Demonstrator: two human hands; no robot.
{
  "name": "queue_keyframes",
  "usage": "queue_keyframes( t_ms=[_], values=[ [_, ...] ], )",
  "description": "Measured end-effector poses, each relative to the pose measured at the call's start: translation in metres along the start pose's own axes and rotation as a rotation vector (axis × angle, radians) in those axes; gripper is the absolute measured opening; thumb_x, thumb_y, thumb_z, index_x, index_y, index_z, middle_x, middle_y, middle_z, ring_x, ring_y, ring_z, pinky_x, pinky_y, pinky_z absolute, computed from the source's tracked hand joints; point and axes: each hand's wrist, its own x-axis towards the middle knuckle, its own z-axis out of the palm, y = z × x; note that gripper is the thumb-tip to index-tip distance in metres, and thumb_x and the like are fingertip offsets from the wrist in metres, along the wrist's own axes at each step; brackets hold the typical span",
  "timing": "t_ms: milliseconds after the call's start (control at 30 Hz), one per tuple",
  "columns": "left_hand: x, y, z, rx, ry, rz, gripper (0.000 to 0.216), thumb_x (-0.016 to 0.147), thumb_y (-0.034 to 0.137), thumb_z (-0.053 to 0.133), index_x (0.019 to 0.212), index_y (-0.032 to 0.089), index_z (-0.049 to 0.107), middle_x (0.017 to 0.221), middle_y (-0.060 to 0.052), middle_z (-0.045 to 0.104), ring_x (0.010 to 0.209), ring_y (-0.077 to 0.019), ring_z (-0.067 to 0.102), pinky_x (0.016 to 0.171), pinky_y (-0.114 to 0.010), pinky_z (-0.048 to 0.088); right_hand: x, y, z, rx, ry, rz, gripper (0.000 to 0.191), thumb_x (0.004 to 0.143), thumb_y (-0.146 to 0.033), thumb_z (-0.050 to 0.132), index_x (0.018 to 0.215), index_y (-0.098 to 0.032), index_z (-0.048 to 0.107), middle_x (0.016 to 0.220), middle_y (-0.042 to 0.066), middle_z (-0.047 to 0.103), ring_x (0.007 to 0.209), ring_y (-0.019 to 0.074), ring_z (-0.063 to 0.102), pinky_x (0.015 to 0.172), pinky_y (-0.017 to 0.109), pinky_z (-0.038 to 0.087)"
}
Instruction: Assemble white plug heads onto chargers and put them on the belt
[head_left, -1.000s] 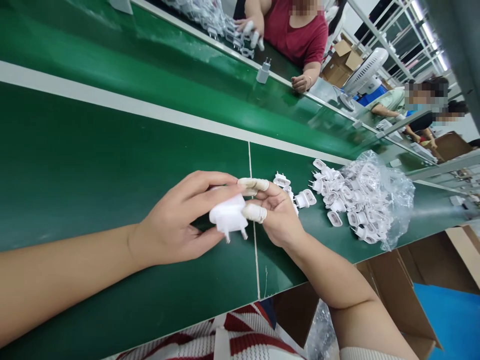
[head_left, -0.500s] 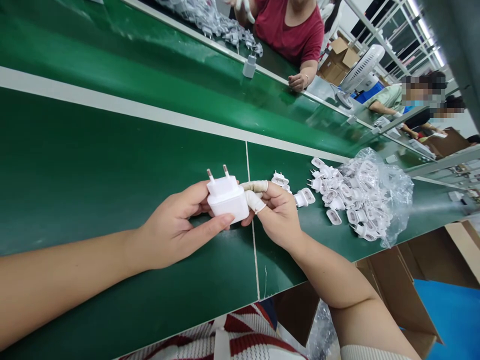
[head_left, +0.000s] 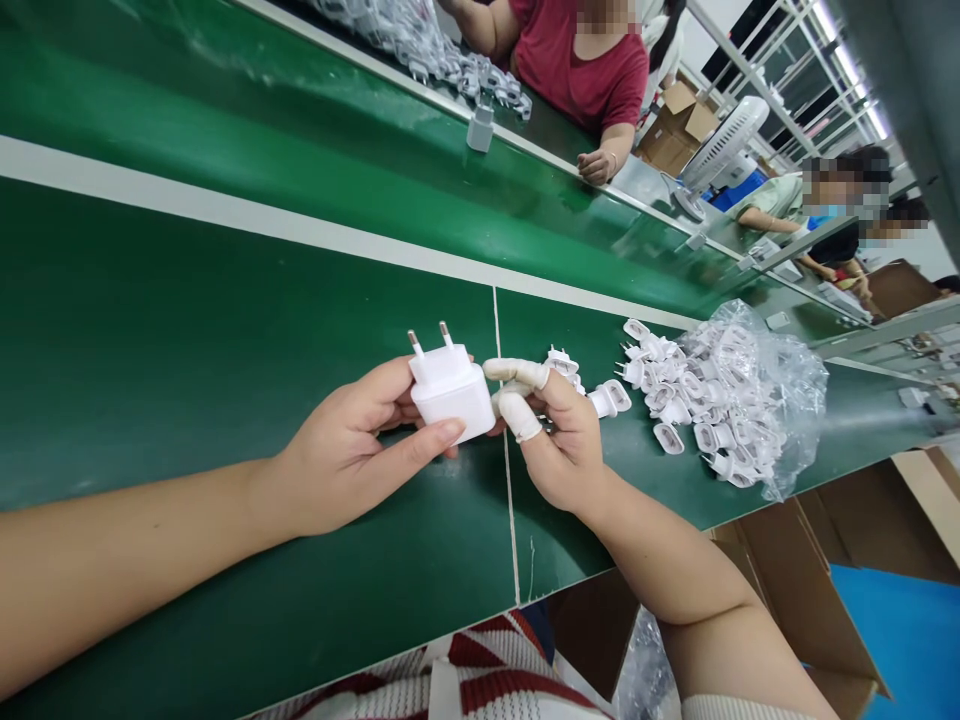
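Observation:
My left hand (head_left: pixel 356 440) is closed on a white two-pin plug charger (head_left: pixel 454 395), thumb across its lower front and fingers behind. The charger is tilted, with its two metal pins pointing up. At its right edge is my right hand (head_left: pixel 559 430), with pale finger cots on thumb and index finger. Those fingers are bent and slightly apart, with nothing visible gripped between them; whether a fingertip touches the charger I cannot tell. Just beyond the right hand lie a few loose white plug pieces (head_left: pixel 611 398) on the green table (head_left: pixel 225 340).
A pile of white plug pieces (head_left: pixel 675 400) spills from a clear plastic bag (head_left: pixel 802 400) on the right. Cardboard boxes (head_left: pixel 810 590) stand below the table edge. Across the green belt (head_left: pixel 337 160), a person in a red top (head_left: pixel 577 70) sits near a white charger (head_left: pixel 481 130).
The charger has shifted slightly left in my left hand. My right hand has eased slightly away from it. On the belt across, the standing charger has moved left.

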Motion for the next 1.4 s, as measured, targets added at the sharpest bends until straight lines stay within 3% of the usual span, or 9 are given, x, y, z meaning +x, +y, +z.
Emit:
queue_keyframes(
  t_ms=[200, 300, 433, 600, 733, 1033, 1267, 1400],
  values=[
    [0.000, -0.008, -0.002, 0.125, 0.023, 0.174, 0.043, 0.101, 0.031, 0.070, 0.143, 0.027, 0.059, 0.111, -0.004, 0.076, 0.088, -0.0187, 0.075, 0.081, -0.029, 0.064, 0.006, -0.005, -0.008, -0.249, -0.053, -0.286, 0.049, 0.101, -0.035, 0.071, 0.146, -0.024, 0.058, 0.135, 0.012, 0.065, 0.118, 0.0241, 0.068, 0.091, 0.041, 0.068],
    [0.000, -0.009, -0.002, 0.147, 0.008, 0.242, 0.041, 0.103, 0.026, 0.067, 0.142, 0.029, 0.058, 0.121, -0.003, 0.074, 0.098, -0.0187, 0.074, 0.088, -0.029, 0.062, 0.009, -0.002, -0.007, -0.322, -0.088, -0.378, 0.059, 0.098, -0.039, 0.076, 0.150, -0.025, 0.054, 0.141, 0.012, 0.066, 0.131, 0.0268, 0.064, 0.098, 0.043, 0.068],
    [0.000, -0.008, -0.004, 0.112, -0.043, 0.241, 0.034, 0.104, 0.019, 0.063, 0.137, 0.026, 0.058, 0.115, -0.003, 0.072, 0.094, -0.0164, 0.074, 0.084, -0.025, 0.062, 0.010, 0.004, -0.005, -0.421, -0.029, -0.478, 0.055, 0.095, -0.030, 0.081, 0.145, -0.023, 0.059, 0.133, 0.011, 0.074, 0.123, 0.0247, 0.072, 0.103, 0.042, 0.066],
    [0.001, -0.004, -0.005, -0.037, -0.093, 0.231, 0.023, 0.110, 0.024, 0.051, 0.132, 0.023, 0.059, 0.101, -0.004, 0.071, 0.082, -0.0165, 0.071, 0.075, -0.027, 0.062, 0.008, 0.004, -0.005, -0.494, -0.001, -0.527, 0.054, 0.094, -0.026, 0.082, 0.144, -0.022, 0.063, 0.130, 0.010, 0.078, 0.119, 0.0241, 0.076, 0.102, 0.039, 0.066],
    [0.001, -0.003, -0.004, -0.133, -0.070, 0.153, 0.026, 0.113, 0.026, 0.045, 0.136, 0.026, 0.058, 0.105, -0.004, 0.071, 0.081, -0.0159, 0.069, 0.074, -0.027, 0.062, 0.007, 0.003, -0.004, -0.505, 0.003, -0.559, 0.058, 0.094, -0.023, 0.082, 0.148, -0.023, 0.061, 0.131, 0.010, 0.078, 0.119, 0.0229, 0.077, 0.099, 0.035, 0.067],
    [-0.004, -0.008, -0.004, -0.101, -0.091, 0.165, 0.029, 0.113, 0.031, 0.046, 0.141, 0.029, 0.056, 0.104, -0.002, 0.065, 0.085, -0.0157, 0.062, 0.077, -0.026, 0.057, 0.005, 0.006, -0.002, -0.509, 0.018, -0.597, 0.057, 0.092, -0.019, 0.083, 0.146, -0.022, 0.065, 0.129, 0.011, 0.078, 0.113, 0.0216, 0.079, 0.095, 0.033, 0.069],
    [-0.003, -0.005, -0.003, 0.034, -0.053, 0.187, 0.024, 0.111, 0.032, 0.051, 0.134, 0.028, 0.057, 0.096, 0.000, 0.063, 0.075, -0.0131, 0.058, 0.066, -0.023, 0.051, 0.003, 0.004, 0.000, -0.534, 0.041, -0.617, 0.061, 0.093, -0.028, 0.084, 0.149, -0.022, 0.062, 0.126, 0.011, 0.079, 0.110, 0.0228, 0.079, 0.090, 0.034, 0.070],
    [0.000, 0.000, 0.005, 0.057, 0.010, 0.194, 0.033, 0.098, 0.028, 0.074, 0.127, 0.026, 0.056, 0.092, 0.003, 0.063, 0.068, -0.0100, 0.059, 0.059, -0.020, 0.051, 0.001, 0.005, 0.001, -0.514, 0.029, -0.581, 0.057, 0.096, -0.026, 0.079, 0.150, -0.023, 0.062, 0.128, 0.011, 0.078, 0.112, 0.0230, 0.078, 0.092, 0.035, 0.069]
  ],
)
